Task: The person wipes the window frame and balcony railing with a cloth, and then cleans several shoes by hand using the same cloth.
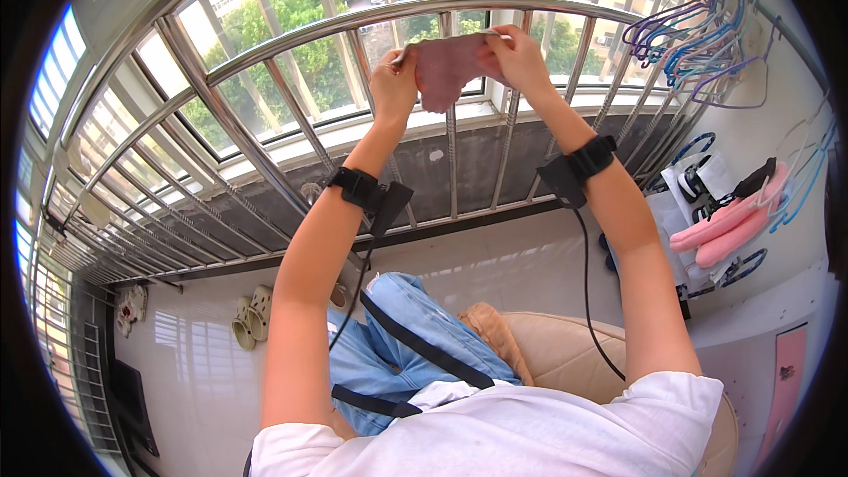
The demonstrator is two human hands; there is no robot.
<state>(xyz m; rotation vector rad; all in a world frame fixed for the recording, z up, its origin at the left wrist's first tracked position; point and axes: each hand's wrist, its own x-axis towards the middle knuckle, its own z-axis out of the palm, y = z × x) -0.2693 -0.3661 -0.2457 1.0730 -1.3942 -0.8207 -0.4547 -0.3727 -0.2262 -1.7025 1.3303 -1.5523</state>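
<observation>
A small dusty-pink cloth garment (447,69) is stretched between my two hands, its upper edge pulled nearly straight. My left hand (395,89) pinches one upper corner. At the opposite corner my right hand (525,61) grips the edge between thumb and fingers. The lower part of the cloth hangs down in a rounded lobe. Both arms reach out in front of the stainless steel railing (298,44), with the cloth overlapping its top rail in view; whether they touch I cannot tell.
Several plastic clothes hangers (702,33) hang from a rod (788,40) at upper right. Below them are pink padded straps (729,225) and a white bag (662,212). Beige clogs (260,313) stand on the tiled floor (199,358). I sit on a tan leather seat (570,338). Cables run from both wrist straps.
</observation>
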